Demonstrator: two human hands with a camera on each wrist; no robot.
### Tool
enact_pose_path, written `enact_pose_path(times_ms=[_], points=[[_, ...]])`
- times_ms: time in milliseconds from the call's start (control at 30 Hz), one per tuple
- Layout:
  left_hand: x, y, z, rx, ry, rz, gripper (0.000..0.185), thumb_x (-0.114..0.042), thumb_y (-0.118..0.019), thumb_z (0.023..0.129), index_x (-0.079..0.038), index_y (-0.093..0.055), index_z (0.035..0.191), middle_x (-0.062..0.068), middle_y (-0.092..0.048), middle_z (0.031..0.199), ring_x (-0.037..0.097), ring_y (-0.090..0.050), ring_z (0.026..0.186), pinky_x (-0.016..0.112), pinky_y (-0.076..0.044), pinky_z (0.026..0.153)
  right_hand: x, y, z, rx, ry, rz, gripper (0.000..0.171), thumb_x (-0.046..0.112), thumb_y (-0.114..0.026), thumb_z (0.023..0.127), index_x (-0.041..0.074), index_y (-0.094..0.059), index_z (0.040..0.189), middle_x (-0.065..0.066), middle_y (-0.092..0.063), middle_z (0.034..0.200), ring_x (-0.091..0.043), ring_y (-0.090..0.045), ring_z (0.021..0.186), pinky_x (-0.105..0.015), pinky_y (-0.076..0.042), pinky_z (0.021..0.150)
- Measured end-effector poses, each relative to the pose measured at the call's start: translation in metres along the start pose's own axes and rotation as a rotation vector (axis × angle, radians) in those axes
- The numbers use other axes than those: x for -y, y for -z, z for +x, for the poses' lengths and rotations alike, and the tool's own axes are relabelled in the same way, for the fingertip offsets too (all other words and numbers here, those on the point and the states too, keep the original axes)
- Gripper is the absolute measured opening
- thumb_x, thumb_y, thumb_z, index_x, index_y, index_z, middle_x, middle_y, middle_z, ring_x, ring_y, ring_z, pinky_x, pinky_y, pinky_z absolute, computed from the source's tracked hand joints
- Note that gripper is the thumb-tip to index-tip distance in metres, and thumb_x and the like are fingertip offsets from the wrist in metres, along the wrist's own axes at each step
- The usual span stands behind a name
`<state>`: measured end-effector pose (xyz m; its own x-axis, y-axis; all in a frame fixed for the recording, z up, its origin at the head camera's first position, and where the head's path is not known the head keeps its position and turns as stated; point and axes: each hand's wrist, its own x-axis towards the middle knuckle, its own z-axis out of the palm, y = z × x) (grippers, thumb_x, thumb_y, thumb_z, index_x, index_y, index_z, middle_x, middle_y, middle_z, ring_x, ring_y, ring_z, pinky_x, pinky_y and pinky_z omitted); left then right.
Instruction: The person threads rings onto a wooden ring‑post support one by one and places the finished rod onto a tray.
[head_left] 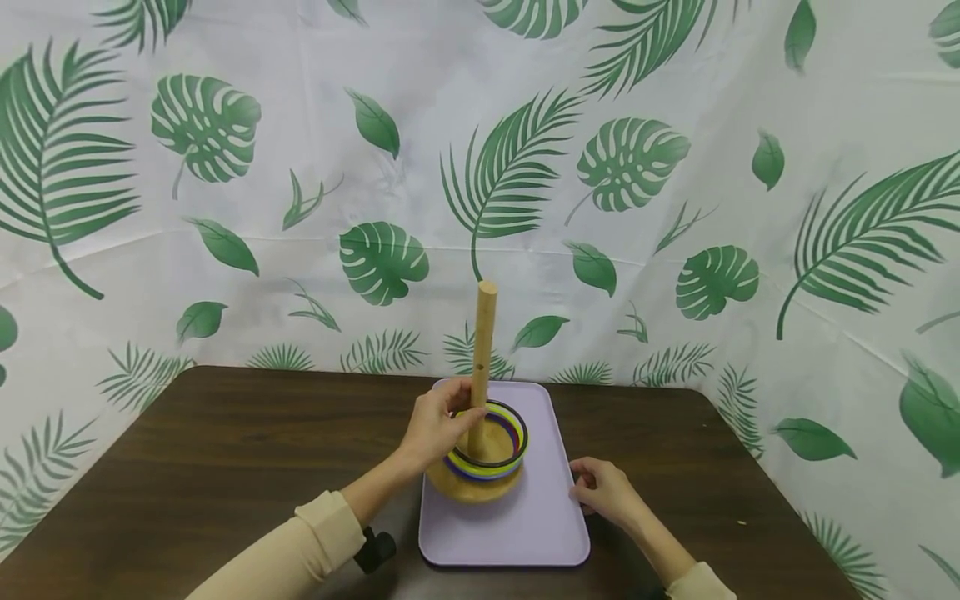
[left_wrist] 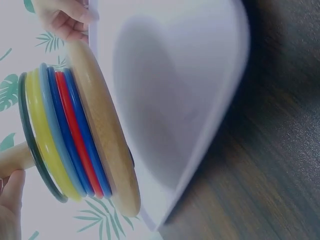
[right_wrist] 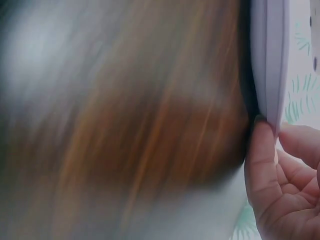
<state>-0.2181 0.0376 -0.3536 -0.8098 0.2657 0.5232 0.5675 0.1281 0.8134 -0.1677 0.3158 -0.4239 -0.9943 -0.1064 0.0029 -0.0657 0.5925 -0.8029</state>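
Head view showed a wooden peg [head_left: 483, 358] standing upright from a round wooden base [head_left: 471, 486] on a lavender tray [head_left: 536, 517], slightly left of the tray's centre, with a stack of coloured rings [head_left: 495, 450] threaded over it and resting on the base. The left hand [head_left: 435, 425] was curled around the lower part of the peg, just above the rings. Seen from the left wrist view, the rings [left_wrist: 60, 145] ran dark green, yellow, light blue, dark blue, red and blue down to the base [left_wrist: 105, 130], all lying close together. The right hand [head_left: 603, 492] sat at the tray's right edge, its fingers bent against the rim; the right wrist view showed a thumb [right_wrist: 260, 160] pressed along the tray's edge [right_wrist: 272, 60], though whether the fingers pinched the rim could not be told. The tray lay on a dark wooden table [head_left: 225, 450], backed by a white cloth [head_left: 675, 83] printed with green leaves.
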Motion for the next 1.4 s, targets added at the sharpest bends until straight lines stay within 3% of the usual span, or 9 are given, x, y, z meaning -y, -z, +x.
enact_pose_path(times_ms=[367,767,1100,1400], points=[[0.014,0.0,0.002,0.001,0.039,-0.008,0.02,0.004,-0.069,0.08,0.001,-0.064,0.099,0.018,-0.07,0.09,0.029,-0.068,0.086,0.027,-0.054,0.075,0.014,-0.023,0.008,-0.004,-0.004,0.044,0.039,-0.008,-0.063,0.077,-0.018,-0.054,0.113,-0.005,-0.052,0.069,-0.013,-0.058,0.059,-0.029,-0.057,0.054],[0.022,0.002,-0.002,-0.016,0.083,0.017,0.019,0.004,-0.069,0.08,-0.001,-0.064,0.097,0.017,-0.07,0.091,0.029,-0.068,0.088,0.024,-0.053,0.074,0.023,-0.033,0.015,-0.006,0.015,0.027,0.037,-0.009,-0.063,0.077,-0.016,-0.055,0.112,-0.004,-0.052,0.068,-0.012,-0.057,0.057,-0.028,-0.056,0.052],[0.028,0.003,-0.006,-0.027,0.068,-0.038,0.019,0.005,-0.068,0.08,0.004,-0.063,0.099,0.024,-0.068,0.092,0.032,-0.067,0.088,0.028,-0.055,0.073,0.028,-0.038,0.018,-0.001,0.022,0.015,0.036,-0.009,-0.063,0.077,-0.016,-0.056,0.112,-0.003,-0.052,0.068,-0.011,-0.057,0.057,-0.027,-0.056,0.05],[0.026,0.003,-0.009,-0.053,0.061,-0.014,0.019,0.005,-0.07,0.079,0.002,-0.064,0.097,0.019,-0.07,0.09,0.031,-0.068,0.086,0.031,-0.056,0.074,0.032,-0.037,0.017,0.012,0.045,0.009,0.034,-0.011,-0.063,0.078,-0.016,-0.057,0.111,-0.005,-0.052,0.068,-0.013,-0.058,0.059,-0.028,-0.056,0.051]])
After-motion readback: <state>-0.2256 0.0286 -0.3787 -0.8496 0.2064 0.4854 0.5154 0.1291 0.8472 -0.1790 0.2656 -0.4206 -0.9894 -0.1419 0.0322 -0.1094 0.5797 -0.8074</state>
